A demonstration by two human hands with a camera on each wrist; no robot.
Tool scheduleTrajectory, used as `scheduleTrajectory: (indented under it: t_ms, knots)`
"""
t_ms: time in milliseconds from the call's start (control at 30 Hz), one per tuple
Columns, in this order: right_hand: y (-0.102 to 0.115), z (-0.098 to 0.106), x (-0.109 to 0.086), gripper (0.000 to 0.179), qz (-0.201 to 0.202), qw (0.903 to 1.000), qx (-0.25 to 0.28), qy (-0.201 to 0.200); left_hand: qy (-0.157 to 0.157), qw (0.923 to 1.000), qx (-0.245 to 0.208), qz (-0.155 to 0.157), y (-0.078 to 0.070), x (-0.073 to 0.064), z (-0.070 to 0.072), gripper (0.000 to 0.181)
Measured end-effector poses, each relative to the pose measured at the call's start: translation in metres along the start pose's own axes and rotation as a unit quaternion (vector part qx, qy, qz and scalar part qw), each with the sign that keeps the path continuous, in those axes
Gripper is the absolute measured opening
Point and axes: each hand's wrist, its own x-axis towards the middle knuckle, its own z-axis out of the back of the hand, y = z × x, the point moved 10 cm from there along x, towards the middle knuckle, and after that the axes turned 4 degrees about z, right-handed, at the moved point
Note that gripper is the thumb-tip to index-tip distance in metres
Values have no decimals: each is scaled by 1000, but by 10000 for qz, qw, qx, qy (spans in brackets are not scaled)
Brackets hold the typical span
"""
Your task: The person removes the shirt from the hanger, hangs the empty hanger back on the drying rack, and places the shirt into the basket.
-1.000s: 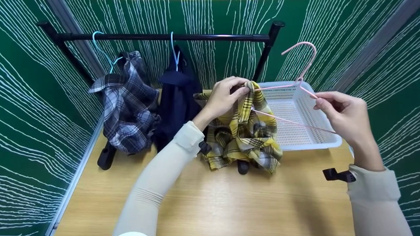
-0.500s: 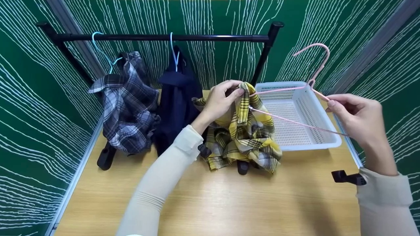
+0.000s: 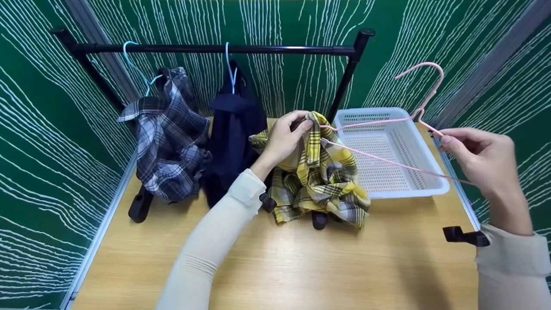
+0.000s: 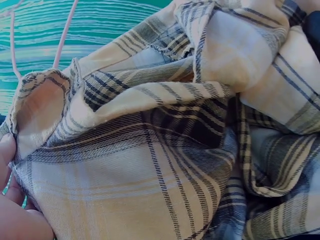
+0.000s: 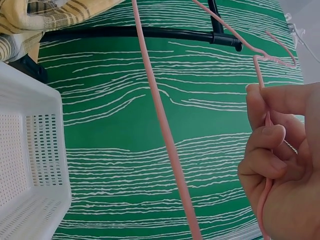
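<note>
A yellow plaid shirt hangs bunched, its lower part just above the table. My left hand pinches the shirt's upper edge; in the left wrist view its fingertips grip the cloth at the far left. A pink wire hanger has its left end inside the shirt, at the opening beside those fingers. My right hand holds the hanger by its right shoulder, below the hook. Thumb and fingers curl round the pink wire in the right wrist view. The hanger's end inside the cloth is hidden.
A black garment rack stands behind. On it hang a dark blue plaid shirt and a navy garment, both on light-blue hangers. A white perforated basket sits behind the hanger, on the wooden table.
My right hand has moved right and slightly down, drawing the pink hanger partly out of the yellow shirt. My left hand has shifted a little left and down with the shirt's edge.
</note>
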Motion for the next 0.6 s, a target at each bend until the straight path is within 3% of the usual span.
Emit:
scheduleTrajectory:
  t_ms: [600]
  knots:
    - [-4,8,-3,31,-131,9996,-257,-36,-450,9965,421,562,33,-9,1,23]
